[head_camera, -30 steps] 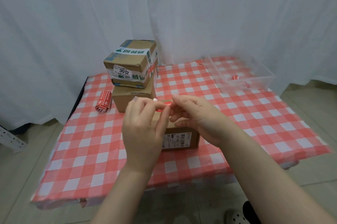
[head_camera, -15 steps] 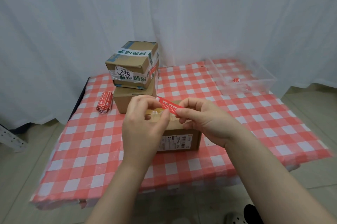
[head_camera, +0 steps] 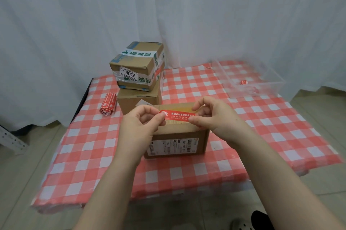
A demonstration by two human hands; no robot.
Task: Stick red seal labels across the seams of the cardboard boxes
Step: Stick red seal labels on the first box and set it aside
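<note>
Closest to me, at the bottom edge, the toe of my shoe [head_camera: 241, 225] shows on the pale floor, and both my bare forearms reach out over the near edge of the table [head_camera: 93, 154], which is covered in a red-and-white checked cloth.

My left hand [head_camera: 138, 125] pinches the left end of the red seal label [head_camera: 177, 115] between thumb and forefinger, the other fingers curled in. My right hand [head_camera: 215, 117] pinches the right end the same way. The label is stretched flat between them, printed side up, white characters on red. It lies level over the top of the nearest cardboard box [head_camera: 177, 143], above the glossy brown tape on that top face. I cannot tell whether it is touching the box. The box's front face carries a white shipping label [head_camera: 170, 147].

Just behind it, to the left, two more cardboard boxes are stacked: a plain lower box [head_camera: 138, 101] and on it an upper box [head_camera: 136, 65] turned slightly askew, wrapped in white tape with green print and bearing a sticker that reads 3012. Left of the stack a roll of red labels [head_camera: 108, 106] lies on the cloth.

At the far right corner stands a clear plastic bin [head_camera: 262, 83] with a small red item [head_camera: 243, 82] inside. A white curtain [head_camera: 168, 14] hangs behind everything.
</note>
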